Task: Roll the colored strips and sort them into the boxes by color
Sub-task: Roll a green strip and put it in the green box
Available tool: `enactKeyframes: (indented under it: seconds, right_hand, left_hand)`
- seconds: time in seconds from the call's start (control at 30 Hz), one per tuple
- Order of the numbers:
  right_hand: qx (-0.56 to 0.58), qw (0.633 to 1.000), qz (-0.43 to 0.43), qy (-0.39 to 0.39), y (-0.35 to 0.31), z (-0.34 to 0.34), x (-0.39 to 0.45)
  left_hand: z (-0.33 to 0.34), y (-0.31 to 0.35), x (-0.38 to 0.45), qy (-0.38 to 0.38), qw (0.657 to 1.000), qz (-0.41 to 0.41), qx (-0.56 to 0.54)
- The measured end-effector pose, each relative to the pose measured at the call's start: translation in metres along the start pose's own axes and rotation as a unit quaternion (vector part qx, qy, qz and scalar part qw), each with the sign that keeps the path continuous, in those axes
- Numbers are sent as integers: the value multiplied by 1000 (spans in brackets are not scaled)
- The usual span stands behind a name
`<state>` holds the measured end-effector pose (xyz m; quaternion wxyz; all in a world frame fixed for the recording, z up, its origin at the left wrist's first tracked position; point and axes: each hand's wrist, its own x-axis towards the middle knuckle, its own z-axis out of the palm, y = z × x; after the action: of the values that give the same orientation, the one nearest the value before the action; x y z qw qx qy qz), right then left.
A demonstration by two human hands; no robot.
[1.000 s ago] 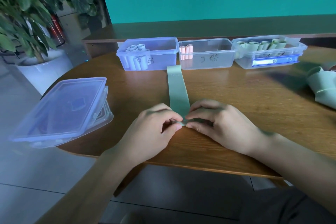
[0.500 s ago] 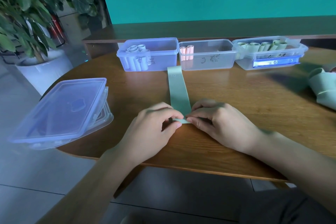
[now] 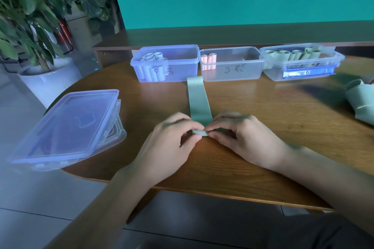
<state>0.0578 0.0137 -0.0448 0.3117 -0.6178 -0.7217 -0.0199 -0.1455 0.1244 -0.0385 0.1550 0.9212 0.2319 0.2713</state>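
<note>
Currently your left hand point(image 3: 170, 141) and right hand point(image 3: 242, 137) pinch the rolled near end of the green strip point(image 3: 199, 103) at frame centre, fingertips meeting over the small roll. The strip lies flat on the worktop point(image 3: 263, 127), its far end touching the gap between the left box point(image 3: 166, 62) and middle box point(image 3: 232, 64); "30" is printed near that end. Blue rolls sit in the left box, pink rolls point(image 3: 208, 60) in the middle, green rolls in the right box point(image 3: 301, 64). Handwritten marks on the box fronts are not legible. Stacked lids point(image 3: 66, 125) overhang the worktop's left edge. Bare wood lies right of your hands; more green strips point(image 3: 360, 101) sit at the right edge.
</note>
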Motion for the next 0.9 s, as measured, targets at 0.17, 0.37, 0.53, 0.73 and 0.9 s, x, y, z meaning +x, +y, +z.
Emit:
enactKeyframes:
  seconds: [0.17,0.37,0.53,0.73,0.9]
  right_hand:
    - [5,1000,-1,-1,3,1,2]
    - [0,1000,-6,18,5,2,3]
    - [6,1000,-4,18,10,2,8]
    - [3,1000,3,6,14,2,12]
    - [-15,1000,5,5,13,2,12]
  left_hand:
    - [2,0,1,-9,1000,3,18]
    - [4,-4,5,-13,1000,-3,14]
    - [5,-4,8,-19,999,-12,25]
    - [4,-2,7,-19,999,-19,21]
    - [5,0,8,-26,999,-26,22]
